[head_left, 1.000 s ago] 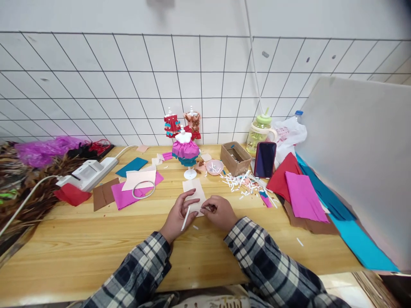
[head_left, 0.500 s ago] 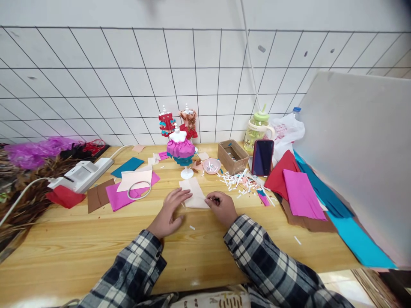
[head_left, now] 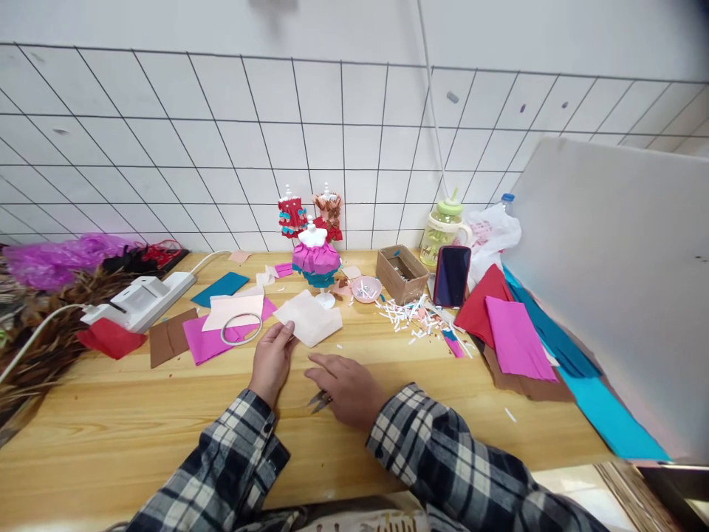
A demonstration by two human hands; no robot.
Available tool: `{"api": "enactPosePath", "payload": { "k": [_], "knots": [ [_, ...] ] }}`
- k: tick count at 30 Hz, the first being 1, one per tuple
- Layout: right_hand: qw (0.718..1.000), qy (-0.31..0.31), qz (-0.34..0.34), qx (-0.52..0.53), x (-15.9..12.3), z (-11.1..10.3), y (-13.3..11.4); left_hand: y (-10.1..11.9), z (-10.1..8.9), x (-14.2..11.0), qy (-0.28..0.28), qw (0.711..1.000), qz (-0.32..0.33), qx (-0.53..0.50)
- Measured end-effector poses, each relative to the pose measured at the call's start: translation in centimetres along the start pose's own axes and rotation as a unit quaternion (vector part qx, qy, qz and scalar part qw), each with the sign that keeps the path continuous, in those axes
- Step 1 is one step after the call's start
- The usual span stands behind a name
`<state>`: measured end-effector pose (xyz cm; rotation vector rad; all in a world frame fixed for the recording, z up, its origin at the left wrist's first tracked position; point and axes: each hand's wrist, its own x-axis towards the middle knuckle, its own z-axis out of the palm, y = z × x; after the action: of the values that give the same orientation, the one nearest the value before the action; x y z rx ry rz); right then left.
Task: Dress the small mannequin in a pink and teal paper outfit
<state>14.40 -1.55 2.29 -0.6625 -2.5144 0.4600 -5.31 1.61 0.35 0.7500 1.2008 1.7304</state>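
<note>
My left hand [head_left: 271, 362] pinches the lower left edge of a cream sheet of paper [head_left: 310, 319], holding it up in front of a small dress form [head_left: 314, 255] in pink and teal ruffled paper. To the right and nearer me, my right hand [head_left: 348, 388] is curled round a small pair of scissors [head_left: 320, 401]. Two grey pointed blades stick out below its fingers toward the left; the handles are hidden in the palm. The right fingertips are apart from the paper.
Two more dressed forms [head_left: 292, 216] stand behind. A cardboard box [head_left: 402, 275], a pink dish [head_left: 366, 290], white paper scraps [head_left: 407, 314] and a phone [head_left: 453, 277] lie right of centre. Coloured paper [head_left: 521, 336] is stacked at right; a silver ring [head_left: 241, 329] and power strip [head_left: 149, 299] are left.
The cream paper has risen off the table and moved left, now pinched by my left hand, which lay flat beside it. My right hand has let go of its edge and come lower left.
</note>
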Motion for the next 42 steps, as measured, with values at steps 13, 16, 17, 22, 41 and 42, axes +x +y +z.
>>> {"api": "enactPosePath", "payload": {
  "k": [13, 16, 17, 22, 41, 42],
  "knots": [
    [0.986, -0.150, 0.018, -0.063, 0.6, 0.0, 4.0, 1.9, -2.6, 1.9, 0.083, 0.960, -0.037, -0.265],
    [0.980, -0.143, 0.103, -0.096, -1.6, -3.4, 8.1, 2.1, -3.2, 2.1, 0.074, 0.950, -0.035, -0.302],
    [0.976, -0.135, 0.129, -0.113, -2.0, -4.4, 9.1, 2.2, -3.6, 2.3, 0.081, 0.946, -0.031, -0.312],
    [0.983, -0.081, 0.100, -0.131, 0.1, -4.1, 7.2, 3.1, -5.4, 4.0, 0.137, 0.932, 0.002, -0.335],
    [0.964, 0.008, 0.254, -0.073, -3.9, -4.7, 9.5, 1.9, -1.5, -1.0, -0.076, 0.966, 0.141, 0.204],
    [0.961, 0.053, 0.261, -0.074, -4.5, -5.2, 9.7, 1.6, -0.8, -1.7, -0.121, 0.959, 0.123, 0.224]
  ]
}}
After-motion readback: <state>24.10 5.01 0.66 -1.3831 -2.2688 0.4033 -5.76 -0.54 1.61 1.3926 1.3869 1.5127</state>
